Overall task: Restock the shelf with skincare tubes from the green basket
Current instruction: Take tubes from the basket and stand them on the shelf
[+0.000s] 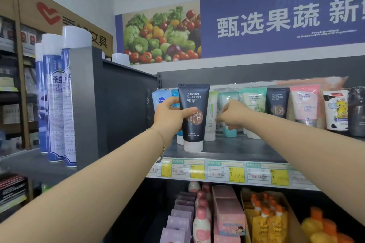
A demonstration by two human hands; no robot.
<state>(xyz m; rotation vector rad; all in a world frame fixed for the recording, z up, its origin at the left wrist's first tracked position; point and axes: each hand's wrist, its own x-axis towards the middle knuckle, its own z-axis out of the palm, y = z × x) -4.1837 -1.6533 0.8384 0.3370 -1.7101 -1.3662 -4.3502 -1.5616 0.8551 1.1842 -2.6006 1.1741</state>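
My left hand (pixel 169 116) grips a dark navy Pure Fountain tube (pixel 194 100) upright, cap down, with the cap at the front edge of the grey top shelf (pixel 237 148). A row of tubes stands behind it: a blue Nivea tube (pixel 160 98), a white tube (pixel 210 124), a teal tube (pixel 230 133), another dark navy tube (pixel 277 102) and a pink one (pixel 304 102). My right hand (pixel 233 114) reaches in over the teal tube with its fingers curled. The blurred fingertips hide whether it holds that tube. The green basket is out of view.
Tall blue and white spray cans (pixel 57 104) stand on the neighbouring shelf to the left, beyond a grey side panel (pixel 118 114). A strip of yellow price labels (pixel 217 171) runs along the shelf's front. Pink bottles, boxes (pixel 227 213) and orange pouches fill the shelf below.
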